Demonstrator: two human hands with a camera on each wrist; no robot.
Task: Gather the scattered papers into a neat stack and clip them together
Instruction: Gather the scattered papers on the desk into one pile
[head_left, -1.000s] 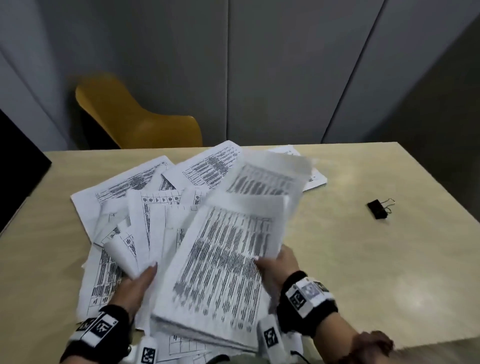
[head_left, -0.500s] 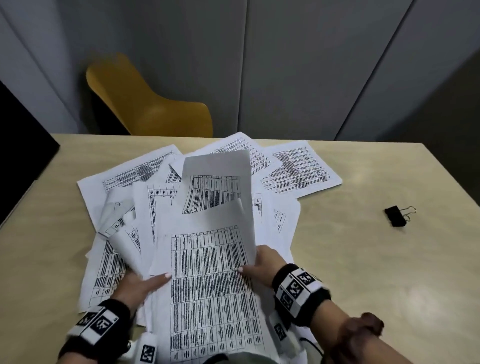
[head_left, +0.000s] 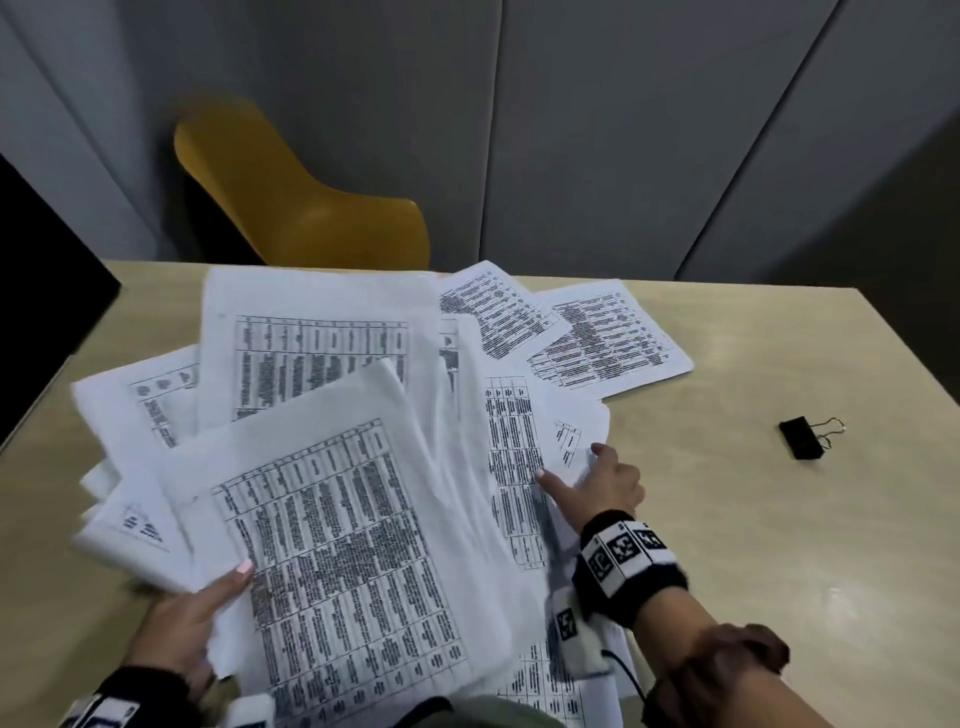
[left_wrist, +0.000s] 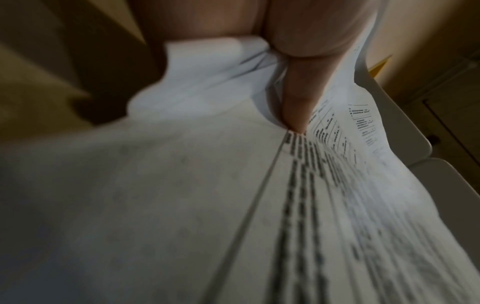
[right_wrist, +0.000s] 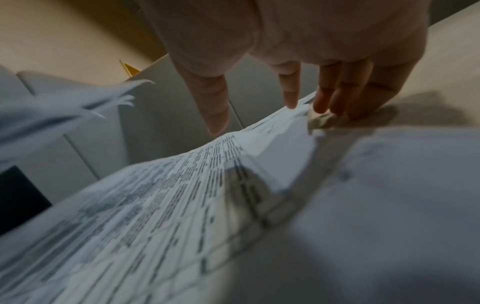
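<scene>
Printed white papers (head_left: 343, 545) lie fanned over the left half of the table. My left hand (head_left: 218, 597) grips a thick bundle of them by its near left edge, with the thumb (left_wrist: 296, 102) pressed on top and the fingers hidden underneath. My right hand (head_left: 571, 462) is off the bundle, fingers spread and straight, their tips (right_wrist: 322, 105) touching the curled corner of a loose sheet (head_left: 519, 457) on the right of the pile. Two more sheets (head_left: 613, 338) lie flat farther back. A black binder clip (head_left: 805, 439) sits alone on the table to the right.
The light wooden table (head_left: 753, 545) runs bare to the right around the clip. A yellow chair (head_left: 311, 208) stands behind the far edge, against grey wall panels. A dark object (head_left: 47, 291) borders the table's left side.
My right hand has released the bundle and moved right and forward to the loose sheets. The left hand now holds the bundle alone, swung over to the left.
</scene>
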